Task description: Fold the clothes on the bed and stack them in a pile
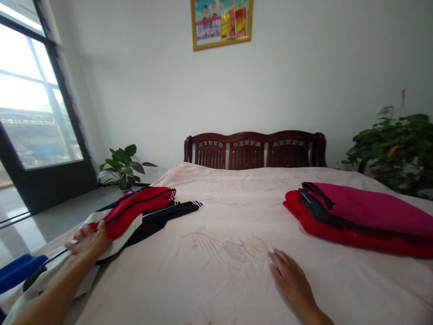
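Note:
My left hand [89, 243] rests on a red, white and black track jacket [149, 201], its fingers apart over the cloth. Dark sleeves with white-striped cuffs [192, 206] stretch out from this clothing to the right. A blue piece of clothing [20, 271] lies by my left forearm, partly cut off by the frame. On the pale pink bedsheet [209, 284] my right hand [292, 280] lies with fingers stretched out and nothing in them. Beyond it to the right is a stack of folded clothes, with a magenta garment [372, 207] over dark grey and red ones [358, 239].
A dark red carved wooden bench back [255, 151] stands behind the far edge of the sheet. Potted plants are at the left [123, 167] and right [402, 149]. A glass door [40, 104] is on the left, and a framed picture [221, 22] hangs on the wall.

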`<state>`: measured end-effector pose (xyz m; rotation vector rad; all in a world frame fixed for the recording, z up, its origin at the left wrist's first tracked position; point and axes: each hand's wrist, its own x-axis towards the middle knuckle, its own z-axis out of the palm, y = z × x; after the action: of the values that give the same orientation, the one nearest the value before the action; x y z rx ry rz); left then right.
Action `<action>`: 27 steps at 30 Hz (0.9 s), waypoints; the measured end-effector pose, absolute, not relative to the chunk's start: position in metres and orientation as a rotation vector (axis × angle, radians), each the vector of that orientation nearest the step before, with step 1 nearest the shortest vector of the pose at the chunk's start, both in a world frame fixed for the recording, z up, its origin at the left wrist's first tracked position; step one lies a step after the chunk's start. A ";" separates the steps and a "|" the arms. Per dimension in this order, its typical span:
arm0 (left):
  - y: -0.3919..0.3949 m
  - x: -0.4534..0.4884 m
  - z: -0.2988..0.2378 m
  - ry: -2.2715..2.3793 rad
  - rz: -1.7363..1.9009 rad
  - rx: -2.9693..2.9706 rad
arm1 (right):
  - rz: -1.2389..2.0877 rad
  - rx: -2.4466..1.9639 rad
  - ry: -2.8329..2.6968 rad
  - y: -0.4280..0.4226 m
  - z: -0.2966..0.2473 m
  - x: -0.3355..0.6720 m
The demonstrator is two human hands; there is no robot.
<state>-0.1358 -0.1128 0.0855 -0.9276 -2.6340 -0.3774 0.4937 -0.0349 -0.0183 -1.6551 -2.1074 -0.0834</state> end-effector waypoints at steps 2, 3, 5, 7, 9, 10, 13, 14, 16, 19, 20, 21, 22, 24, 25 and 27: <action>-0.116 -0.155 0.084 -2.736 -0.237 -0.884 | -0.079 -1.658 -2.114 -0.036 -0.017 0.493; -0.117 -0.160 0.083 -2.763 -0.160 -0.899 | -0.076 -1.658 -2.117 -0.036 -0.015 0.493; -0.116 -0.166 0.084 -2.772 -0.052 -0.981 | -0.068 -1.659 -2.121 -0.037 -0.014 0.493; -0.114 -0.165 0.089 -2.763 0.011 -1.053 | -0.063 -1.665 -2.120 -0.037 -0.013 0.492; -0.109 -0.161 0.097 -2.778 -0.001 -1.106 | -0.062 -1.664 -2.113 -0.037 -0.013 0.492; -0.107 -0.158 0.102 -2.796 -0.018 -1.122 | -0.061 -1.661 -2.106 -0.038 -0.013 0.492; -0.099 -0.146 0.122 -2.854 -0.126 -1.101 | -0.055 -1.650 -2.095 -0.038 -0.013 0.491; -0.096 -0.141 0.130 -2.854 -0.202 -1.089 | -0.052 -1.653 -2.091 -0.039 -0.012 0.490; -0.088 -0.128 0.146 -2.835 -0.381 -1.099 | -0.049 -1.657 -2.083 -0.040 -0.011 0.489; -0.070 -0.098 0.164 -2.725 -0.584 -1.198 | -0.032 -1.657 -2.063 -0.040 -0.009 0.487; -0.062 -0.084 0.166 -2.682 -0.627 -1.232 | -0.020 -1.655 -2.056 -0.040 -0.008 0.487; -0.053 -0.067 0.167 -2.641 -0.671 -1.259 | -0.005 -1.657 -2.048 -0.040 -0.007 0.487; -0.046 -0.048 0.165 -2.599 -0.709 -1.292 | 0.014 -1.661 -2.039 -0.039 -0.007 0.487; -0.034 0.000 0.153 -2.492 -0.776 -1.434 | 0.059 -1.671 -2.010 -0.038 -0.007 0.488; -0.032 0.028 0.143 -2.384 -0.828 -1.603 | 0.087 -1.672 -1.991 -0.037 -0.008 0.489; -0.037 0.085 0.117 -2.223 -0.833 -1.903 | 0.147 -1.661 -1.943 -0.034 -0.009 0.492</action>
<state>0.0852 -0.0372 0.1170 -1.9034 -2.2233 -0.8329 0.4916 -0.0344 -0.0090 -1.6615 -1.9432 0.1471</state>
